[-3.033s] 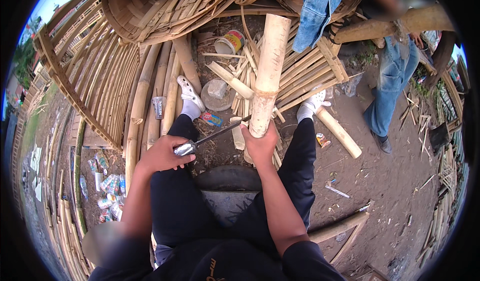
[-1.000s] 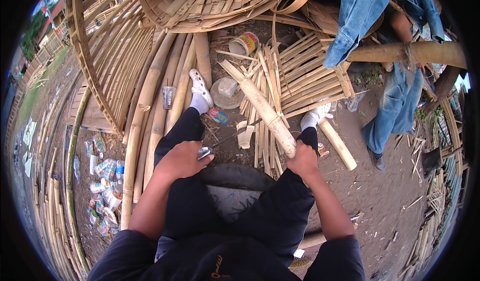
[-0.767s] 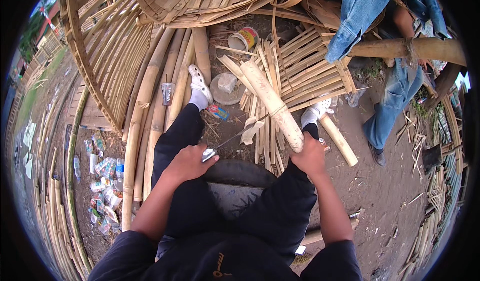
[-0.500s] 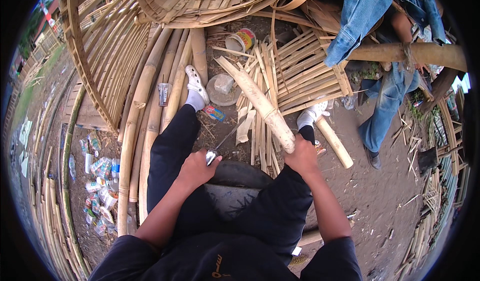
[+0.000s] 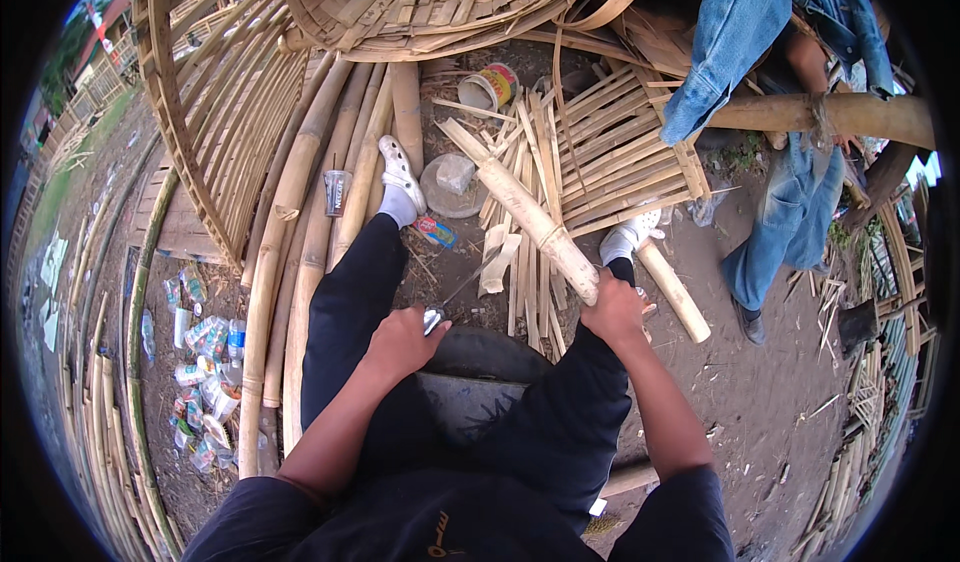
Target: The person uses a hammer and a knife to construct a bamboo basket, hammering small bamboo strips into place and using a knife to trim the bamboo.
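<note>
My left hand [image 5: 400,340] is closed round the silver handle of a knife [image 5: 468,281]. Its long, thin blade points up and to the right, over the ground between my legs. In my right hand [image 5: 613,312] is the near end of a thick, pale bamboo piece [image 5: 535,219]. The piece slants away to the upper left, above a heap of split bamboo strips [image 5: 524,292] on the ground. Blade and bamboo piece are apart.
Long bamboo poles [image 5: 264,292] lie at my left, beside a slatted bamboo frame [image 5: 235,132]. A woven basket [image 5: 400,7] is ahead, near a bucket [image 5: 484,90]. Plastic litter [image 5: 208,377] is far left. A person in denim [image 5: 780,212] stands at right by a horizontal bamboo pole [image 5: 780,112].
The whole view has shifted slightly, so the scene sits a little further right. Both hands keep their holds on the knife and the bamboo piece.
</note>
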`<state>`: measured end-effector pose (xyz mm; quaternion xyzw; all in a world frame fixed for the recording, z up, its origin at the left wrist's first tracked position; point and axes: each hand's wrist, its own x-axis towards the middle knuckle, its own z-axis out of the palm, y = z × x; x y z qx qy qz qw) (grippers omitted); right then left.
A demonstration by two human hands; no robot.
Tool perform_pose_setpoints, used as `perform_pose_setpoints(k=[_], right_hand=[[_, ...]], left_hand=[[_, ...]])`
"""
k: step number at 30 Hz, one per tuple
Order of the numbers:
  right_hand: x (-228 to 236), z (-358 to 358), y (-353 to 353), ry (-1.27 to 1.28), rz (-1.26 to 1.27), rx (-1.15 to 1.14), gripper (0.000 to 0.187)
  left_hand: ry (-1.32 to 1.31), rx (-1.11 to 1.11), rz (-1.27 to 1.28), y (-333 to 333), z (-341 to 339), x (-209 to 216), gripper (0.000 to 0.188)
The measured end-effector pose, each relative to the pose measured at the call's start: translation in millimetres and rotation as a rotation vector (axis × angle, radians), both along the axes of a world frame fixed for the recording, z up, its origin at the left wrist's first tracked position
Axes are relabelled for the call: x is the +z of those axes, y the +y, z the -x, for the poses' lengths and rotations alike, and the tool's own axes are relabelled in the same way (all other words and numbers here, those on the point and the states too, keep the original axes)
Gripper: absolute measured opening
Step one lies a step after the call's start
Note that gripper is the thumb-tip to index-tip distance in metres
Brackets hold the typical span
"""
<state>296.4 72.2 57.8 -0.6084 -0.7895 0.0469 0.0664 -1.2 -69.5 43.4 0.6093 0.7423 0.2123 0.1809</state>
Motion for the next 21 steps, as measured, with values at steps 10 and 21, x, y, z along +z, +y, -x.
perform_pose_setpoints(k=[10, 21], right_hand=[[13, 5, -6, -0.023, 0.024, 0.003, 0.043], [40, 18, 6, 0.292, -0.159, -0.004, 0.042]], left_hand=[[0.047, 0.04, -0.02, -5, -9, -23, 0.043], [0.051, 0.042, 0.024, -4, -4, -17, 0.043]])
